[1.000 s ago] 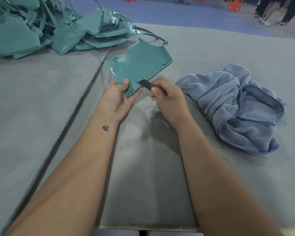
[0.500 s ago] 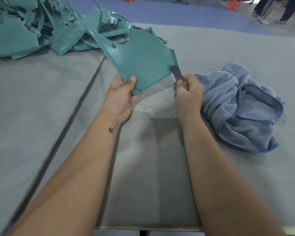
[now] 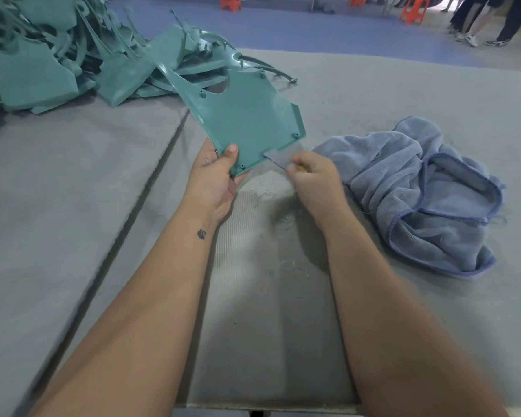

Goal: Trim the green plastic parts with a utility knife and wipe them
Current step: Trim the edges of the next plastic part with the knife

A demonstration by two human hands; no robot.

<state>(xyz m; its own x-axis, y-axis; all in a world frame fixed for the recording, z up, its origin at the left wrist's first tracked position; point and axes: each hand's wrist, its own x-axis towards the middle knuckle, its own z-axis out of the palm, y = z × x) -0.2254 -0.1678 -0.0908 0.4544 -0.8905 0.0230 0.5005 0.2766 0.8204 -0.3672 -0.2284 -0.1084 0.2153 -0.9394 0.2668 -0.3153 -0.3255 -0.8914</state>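
As blade slid back down lower right edge toward my left thumb, left hand [image 3: 215,173] gripped flat green plastic panel [image 3: 247,118] at bottom corner, raised above grey table [image 3: 73,191]. Right hand [image 3: 313,179] pinched grey utility knife blade [image 3: 278,156]. Trimming pass probably continuing; crumpled blue towel [image 3: 418,188] lay untouched.

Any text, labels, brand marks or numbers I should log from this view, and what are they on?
None readable.
Green plastic part: no lettering shows.
Utility knife: blade blurred, no mark legible.
Blue towel: no tag shows.
Left wrist: small dark tattoo, a figure, not text.
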